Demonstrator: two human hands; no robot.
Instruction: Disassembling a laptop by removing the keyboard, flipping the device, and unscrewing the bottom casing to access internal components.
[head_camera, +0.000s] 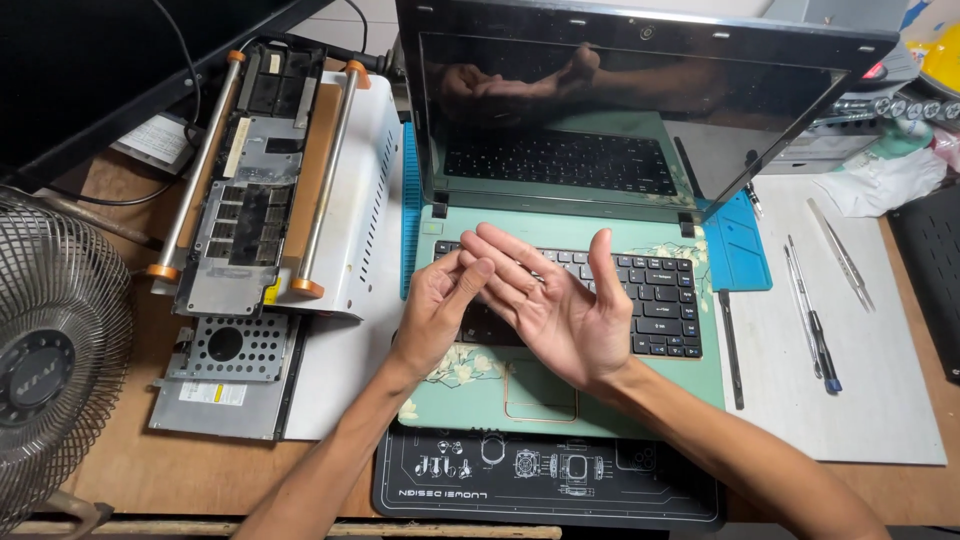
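The bench (200, 470) carries an open laptop (560, 300) with a mint-green floral deck, its long axis running left to right, screen dark and facing the person. To its left lies a dismantled white chassis (290, 190); to its right, tweezers (840, 255) and a screwdriver (815, 320) on a white mat (860, 400). Both hands hover directly above the keyboard (660, 295). The right hand (560, 310) is spread flat, palm up, holding nothing. The left hand (440, 310) is loosely curled and empty, its fingers (470, 275) touching the right palm. The laptop lies straight beneath, equally near both.
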